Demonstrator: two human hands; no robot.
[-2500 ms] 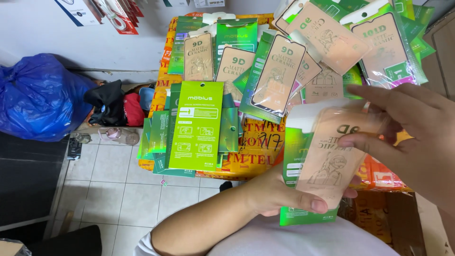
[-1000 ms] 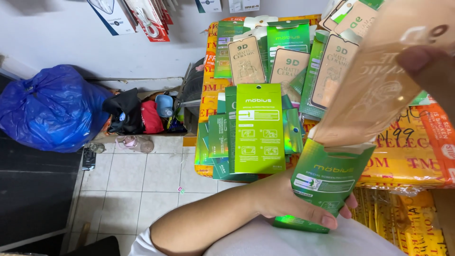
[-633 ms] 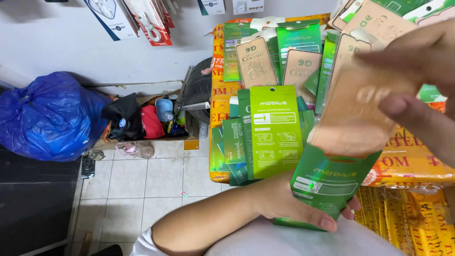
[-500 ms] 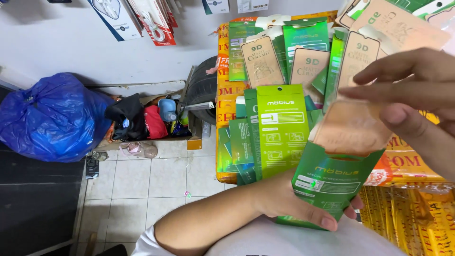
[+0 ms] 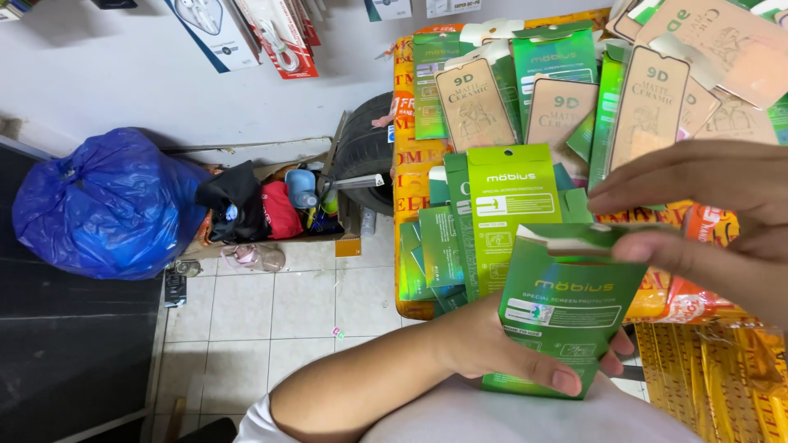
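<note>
Blue bag (image 5: pixel 107 205) lies on the floor at nine o'clock; a spread of green and tan packets (image 5: pixel 574 107) covers the yellow box (image 5: pixel 406 164) at twelve to one o'clock. Left hand (image 5: pixel 492 349) grips the green sleeve (image 5: pixel 566 316) at five o'clock. Right hand (image 5: pixel 714 213), at three o'clock, pinches the sleeve's top flap, fingers narrow

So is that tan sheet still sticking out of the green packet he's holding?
No, it looks fully in. Only the open top flap shows on the green packet, with the right hand fingertips at its mouth and the left hand gripping below.
</note>
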